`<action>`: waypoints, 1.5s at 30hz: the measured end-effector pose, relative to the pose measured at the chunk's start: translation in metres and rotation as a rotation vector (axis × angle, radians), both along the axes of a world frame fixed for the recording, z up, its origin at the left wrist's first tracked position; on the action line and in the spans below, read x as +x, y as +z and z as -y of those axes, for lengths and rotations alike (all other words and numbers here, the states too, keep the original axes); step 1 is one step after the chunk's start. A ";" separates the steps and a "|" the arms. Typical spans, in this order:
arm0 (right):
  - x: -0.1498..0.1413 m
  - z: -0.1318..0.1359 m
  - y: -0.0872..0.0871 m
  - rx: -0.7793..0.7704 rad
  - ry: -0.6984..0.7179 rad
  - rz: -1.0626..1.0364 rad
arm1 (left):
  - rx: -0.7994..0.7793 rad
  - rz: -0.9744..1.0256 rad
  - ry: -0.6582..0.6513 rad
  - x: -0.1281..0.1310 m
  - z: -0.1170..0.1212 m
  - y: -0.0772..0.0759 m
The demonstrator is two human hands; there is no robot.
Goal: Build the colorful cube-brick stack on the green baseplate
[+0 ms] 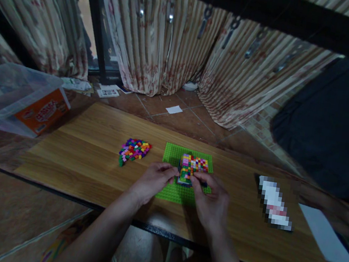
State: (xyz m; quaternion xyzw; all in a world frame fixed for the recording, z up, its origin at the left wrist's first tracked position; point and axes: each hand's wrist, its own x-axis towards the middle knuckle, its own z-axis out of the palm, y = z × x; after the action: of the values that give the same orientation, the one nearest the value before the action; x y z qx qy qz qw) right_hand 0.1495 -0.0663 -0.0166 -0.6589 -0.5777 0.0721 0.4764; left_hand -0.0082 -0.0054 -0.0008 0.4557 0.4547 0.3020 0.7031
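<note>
A green studded baseplate (168, 193) lies on the wooden table. On it stands a block of many-coloured toy bricks (195, 164), its top a patchwork of pink, yellow, red, white, orange and green. My left hand (155, 180) is closed in a pinch, thumb and forefinger at the block's left edge. From the right, my right hand (212, 198) reaches over the baseplate, its thumb and forefinger closed on the block's front part. Anything small between those right fingertips is hidden. Left of the baseplate lies a loose pile of small coloured bricks (134, 150).
A clear plastic bin (2, 120) with an orange label stands beyond the table's (69, 154) left end. On the right lie a blurred-out pale object (273, 202) and a white sheet (326, 234). Striped curtains (180, 48) hang behind, above a tiled floor.
</note>
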 end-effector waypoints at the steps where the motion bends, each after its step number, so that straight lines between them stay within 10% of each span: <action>1: 0.000 -0.001 0.000 0.000 -0.008 -0.008 | 0.004 -0.004 0.001 0.000 0.000 0.000; 33: -0.002 -0.012 -0.005 -0.065 -0.008 -0.188 | -0.042 0.032 0.022 0.002 0.002 0.001; 45: -0.012 -0.003 0.009 0.172 -0.063 -0.112 | -0.478 0.642 0.233 -0.005 -0.007 0.012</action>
State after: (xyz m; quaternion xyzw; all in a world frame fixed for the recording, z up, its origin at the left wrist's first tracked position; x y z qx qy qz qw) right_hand 0.1376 -0.0637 -0.0081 -0.6281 -0.5332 0.0441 0.5649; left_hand -0.0136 0.0017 0.0116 0.1076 0.3181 0.3922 0.8564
